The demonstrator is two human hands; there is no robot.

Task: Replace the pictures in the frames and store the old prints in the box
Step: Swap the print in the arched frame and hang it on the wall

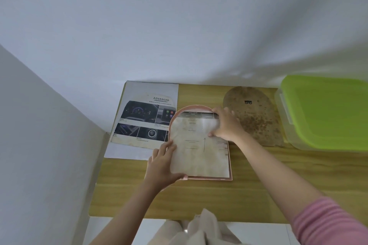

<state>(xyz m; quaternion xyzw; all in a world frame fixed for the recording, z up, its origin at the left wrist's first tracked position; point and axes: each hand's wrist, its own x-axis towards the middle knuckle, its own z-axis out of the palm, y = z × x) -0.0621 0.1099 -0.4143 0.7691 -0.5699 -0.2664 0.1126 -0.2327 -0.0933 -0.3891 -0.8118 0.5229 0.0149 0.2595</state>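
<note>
A pink arch-topped picture frame (230, 165) lies face down in the middle of the wooden table (258, 185). A stained, arch-cut old print (197, 155) lies in it, blank side up. My left hand (162, 167) grips the frame's lower left corner and the print's edge. My right hand (226, 123) pinches the print's upper right edge at the arch. An arch-cut car dashboard print (143, 119) lies to the left on a white sheet. The brown backing board (253, 117) lies to the right.
A clear plastic box with a green lid (326, 109), shut, stands at the table's far right. White walls close in behind and on the left. Beige cloth (201, 228) shows below the table's near edge.
</note>
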